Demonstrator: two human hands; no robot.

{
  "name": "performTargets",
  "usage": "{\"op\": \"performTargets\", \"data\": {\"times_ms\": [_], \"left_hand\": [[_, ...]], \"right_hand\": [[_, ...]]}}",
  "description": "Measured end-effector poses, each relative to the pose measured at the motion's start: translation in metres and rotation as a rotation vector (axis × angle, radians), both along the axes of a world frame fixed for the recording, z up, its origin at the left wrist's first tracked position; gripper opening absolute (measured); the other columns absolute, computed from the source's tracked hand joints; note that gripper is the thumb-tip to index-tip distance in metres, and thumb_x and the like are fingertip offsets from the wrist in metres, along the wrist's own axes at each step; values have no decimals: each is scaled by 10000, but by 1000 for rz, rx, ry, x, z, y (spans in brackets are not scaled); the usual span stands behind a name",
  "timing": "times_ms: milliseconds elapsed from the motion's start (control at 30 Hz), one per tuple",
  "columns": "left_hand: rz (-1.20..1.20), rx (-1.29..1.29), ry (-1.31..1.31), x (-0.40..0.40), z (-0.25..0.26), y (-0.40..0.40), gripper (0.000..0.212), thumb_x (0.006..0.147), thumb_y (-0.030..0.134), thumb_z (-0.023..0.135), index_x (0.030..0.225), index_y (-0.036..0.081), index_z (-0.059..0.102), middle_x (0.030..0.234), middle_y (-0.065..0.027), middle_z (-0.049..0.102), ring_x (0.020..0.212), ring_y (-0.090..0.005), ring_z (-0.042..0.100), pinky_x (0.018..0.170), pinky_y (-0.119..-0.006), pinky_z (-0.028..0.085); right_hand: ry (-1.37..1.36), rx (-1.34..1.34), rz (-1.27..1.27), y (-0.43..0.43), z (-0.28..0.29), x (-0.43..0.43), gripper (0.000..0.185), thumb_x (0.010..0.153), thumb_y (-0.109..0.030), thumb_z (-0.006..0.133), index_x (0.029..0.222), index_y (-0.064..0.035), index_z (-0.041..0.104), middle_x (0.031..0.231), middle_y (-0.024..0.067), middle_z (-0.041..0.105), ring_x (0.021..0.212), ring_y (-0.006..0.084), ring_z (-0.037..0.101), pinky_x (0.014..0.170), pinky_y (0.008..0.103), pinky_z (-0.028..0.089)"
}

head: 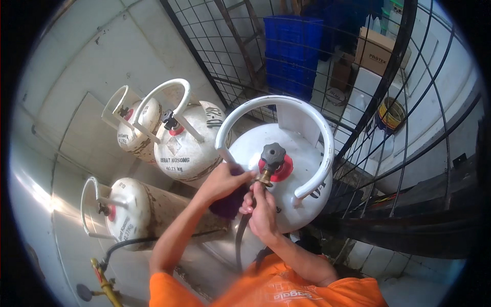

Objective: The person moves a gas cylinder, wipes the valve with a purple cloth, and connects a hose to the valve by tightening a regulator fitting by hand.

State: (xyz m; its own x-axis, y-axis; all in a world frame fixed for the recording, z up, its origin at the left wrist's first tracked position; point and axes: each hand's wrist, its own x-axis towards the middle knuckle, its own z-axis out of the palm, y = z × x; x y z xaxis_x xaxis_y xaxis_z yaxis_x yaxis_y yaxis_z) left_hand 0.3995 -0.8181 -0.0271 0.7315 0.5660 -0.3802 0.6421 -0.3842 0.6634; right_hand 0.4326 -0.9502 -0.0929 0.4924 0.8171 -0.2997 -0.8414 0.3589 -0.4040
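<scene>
A white gas cylinder [249, 144] stands upright before me, with a curved white guard ring [276, 100] around its valve. The valve has a grey lobed handwheel [273, 155], a red collar [285, 169] and a brass fitting [264, 178]. My right hand [262, 213] grips the end of a dark hose [239, 238] just below the fitting. My left hand [227, 180] is beside the valve, its thumb reaching to the brass. Around its hidden fingers shows a dark purple cloth-like thing [230, 203]; whether it is gripped is unclear.
More worn white cylinders [184, 153] stand at the left, and one cylinder [130, 211] appears to lie on its side. A yellow pipe [102, 282] with a black hose is at lower left. Black wire mesh [383, 161] borders the right; blue crates [293, 53] stand behind it.
</scene>
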Motion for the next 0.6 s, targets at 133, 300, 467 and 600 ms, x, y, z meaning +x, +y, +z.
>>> {"op": "performTargets", "data": {"times_ms": [133, 300, 467, 600], "left_hand": [[73, 34, -57, -13, -14, -9, 597, 806, 497, 666, 944, -84, 671, 784, -186, 667, 743, -205, 638, 742, -328, 490], [-49, 319, 185, 12, 24, -27, 706, 755, 594, 672, 953, -84, 664, 768, -184, 656, 745, -215, 642, 750, -326, 488], [42, 149, 85, -10, -4, -3, 665, 808, 598, 601, 931, -49, 694, 787, -210, 674, 796, -287, 681, 750, -367, 497], [29, 200, 73, 6, 30, -32, 682, 824, 598, 593, 940, -68, 677, 817, -220, 676, 767, -293, 670, 749, -366, 506]], "right_hand": [[28, -39, 24, -2, 2, 0, 259, 1017, -321, 433, 895, -93, 427, 648, -2, 419, 511, 88, 366, 488, 250, 337], [-46, -48, -11, 4, -11, 2, 221, 1008, -329, 448, 945, -117, 452, 671, -13, 416, 522, 85, 376, 503, 253, 334], [27, 0, 22, -3, 9, 6, 259, 1011, -315, 446, 886, -90, 427, 649, -8, 409, 513, 86, 386, 480, 243, 335], [-83, -1, 12, -1, -6, 8, 257, 1011, -305, 449, 889, -79, 430, 651, -4, 407, 516, 84, 384, 482, 242, 331]]}}
